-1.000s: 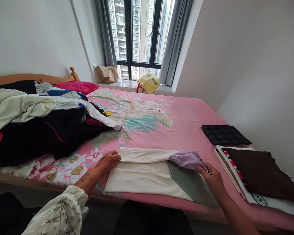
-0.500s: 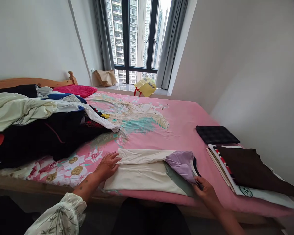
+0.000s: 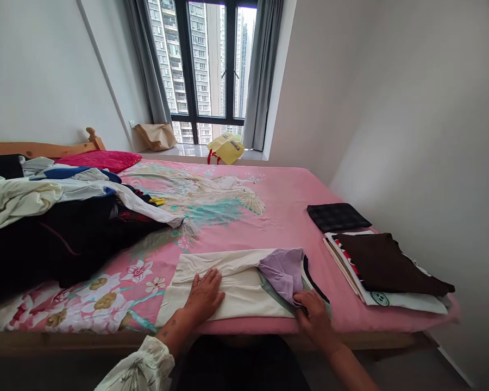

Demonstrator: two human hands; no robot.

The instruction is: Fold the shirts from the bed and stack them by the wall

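A cream shirt [image 3: 244,293] with a purple sleeve [image 3: 283,271] folded over it lies near the front edge of the pink bed [image 3: 285,217]. Its dark collar is at the right end. My left hand [image 3: 206,293] rests flat on the cream cloth, fingers spread a little. My right hand [image 3: 313,315] has its fingers closed on the purple sleeve's lower end, close to the shirt's collar side.
A heap of unfolded clothes [image 3: 77,233] covers the bed's left side by a red pillow [image 3: 101,159]. On the right are folded clothes [image 3: 383,266] and a black checked cloth [image 3: 338,216]. A yellow bag [image 3: 227,148] sits by the window.
My left hand has moved from the shirt's left edge onto its middle-left part. My right hand has shifted from the collar corner to the sleeve's end. The view has turned slightly right.
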